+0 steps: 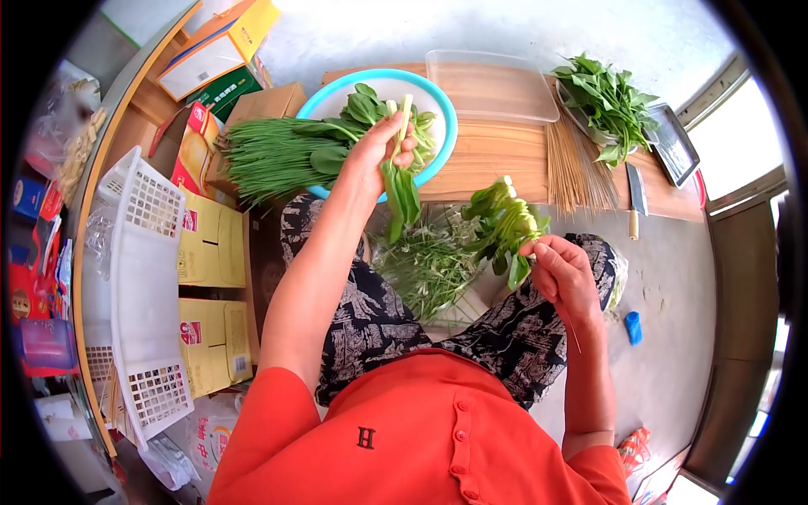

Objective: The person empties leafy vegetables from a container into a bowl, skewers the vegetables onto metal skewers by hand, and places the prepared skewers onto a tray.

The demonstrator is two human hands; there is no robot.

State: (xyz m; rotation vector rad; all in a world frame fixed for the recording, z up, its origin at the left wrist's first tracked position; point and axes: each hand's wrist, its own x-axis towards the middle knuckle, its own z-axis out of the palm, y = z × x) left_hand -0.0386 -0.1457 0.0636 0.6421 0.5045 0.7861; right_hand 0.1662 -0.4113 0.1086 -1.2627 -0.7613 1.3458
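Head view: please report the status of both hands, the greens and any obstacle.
Left hand holding leafy stalks. Right hand holding skewered leaves. No obstacle seen between hands; knife lies apart.

— First tally?
— Log one left hand point(381, 153), one right hand point(566, 271): two total.
— And ahead?
— Note one blue-rimmed basin point(452, 126), one clear container point(492, 91), one black-rimmed tray point(676, 145), one knife point(637, 190).

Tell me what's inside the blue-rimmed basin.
Leafy greens lie in the basin; long thin blades reach over its rim. The left hand and the greens hide part of its bottom.
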